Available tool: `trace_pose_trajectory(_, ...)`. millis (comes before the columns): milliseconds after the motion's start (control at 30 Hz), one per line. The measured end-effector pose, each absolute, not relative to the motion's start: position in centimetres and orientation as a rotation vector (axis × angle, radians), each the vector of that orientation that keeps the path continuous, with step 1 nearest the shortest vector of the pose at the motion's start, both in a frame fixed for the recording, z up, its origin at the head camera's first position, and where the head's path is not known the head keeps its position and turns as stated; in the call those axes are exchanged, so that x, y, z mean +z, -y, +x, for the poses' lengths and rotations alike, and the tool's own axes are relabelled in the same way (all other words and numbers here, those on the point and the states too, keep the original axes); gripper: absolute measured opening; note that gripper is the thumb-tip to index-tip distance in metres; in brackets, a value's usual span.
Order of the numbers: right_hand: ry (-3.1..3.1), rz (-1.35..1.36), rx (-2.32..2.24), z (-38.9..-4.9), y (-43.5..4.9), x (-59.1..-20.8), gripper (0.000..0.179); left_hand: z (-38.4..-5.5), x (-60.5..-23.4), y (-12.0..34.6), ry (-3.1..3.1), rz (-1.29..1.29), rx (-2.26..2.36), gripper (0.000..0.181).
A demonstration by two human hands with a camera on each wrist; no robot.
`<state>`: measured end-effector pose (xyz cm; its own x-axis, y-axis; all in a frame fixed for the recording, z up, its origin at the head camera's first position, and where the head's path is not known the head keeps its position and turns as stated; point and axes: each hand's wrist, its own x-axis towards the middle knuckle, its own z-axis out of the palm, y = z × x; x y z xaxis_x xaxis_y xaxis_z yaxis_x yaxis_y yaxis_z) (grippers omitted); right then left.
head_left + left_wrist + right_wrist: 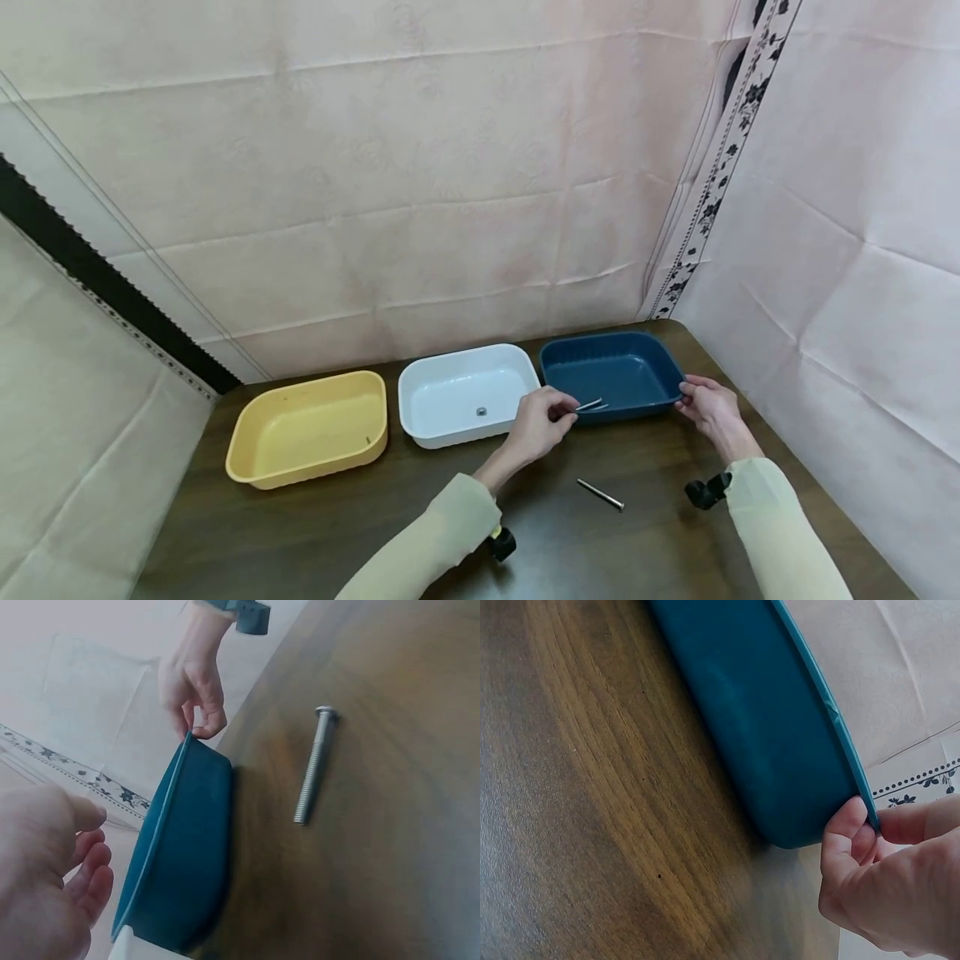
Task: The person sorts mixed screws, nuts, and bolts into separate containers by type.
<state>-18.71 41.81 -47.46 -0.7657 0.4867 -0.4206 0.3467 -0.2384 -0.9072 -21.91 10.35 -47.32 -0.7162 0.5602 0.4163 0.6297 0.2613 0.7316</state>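
Note:
My left hand (542, 423) is over the near left corner of a dark blue tray (611, 375). Thin silvery metal pieces (591, 406), resembling bolts, stick out from its pinched fingertips over the tray's near rim. What the fingers hold is hidden in the left wrist view, where the hand (45, 870) shows at the left edge. With thumb and fingers my right hand (711, 410) pinches the tray's right rim, seen closely in the right wrist view beside the tray wall (757, 720). A single steel bolt (600, 494), threaded and with a head, lies on the table in front of the tray.
A white tray (468, 385) with a small metal piece (482, 412) inside stands left of the blue one. Farther left is a yellow tray (307, 429) with a tiny dark item by its right side. Pale cloth (450, 208) hangs behind the brown table (360, 517).

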Motion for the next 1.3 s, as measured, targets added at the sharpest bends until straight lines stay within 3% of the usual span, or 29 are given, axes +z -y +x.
trace_pose_trajectory(333,1.853,-1.073,2.179,-18.8,-41.9,-47.1,0.038,-19.7,-49.1,-7.7,2.522,-1.137,-1.516,0.017)
trace_pose_trajectory(867,1.855,-1.067,2.188,-19.1,-42.0,-47.1,0.040,-18.0,-51.7,-5.9,2.589,-1.362,-1.457,0.023)
trace_pose_trajectory(1300,1.847,-1.063,2.210,-19.2,-42.1,-47.0,0.041,-17.0,-52.5,-4.1,2.628,-1.313,-1.483,0.023)
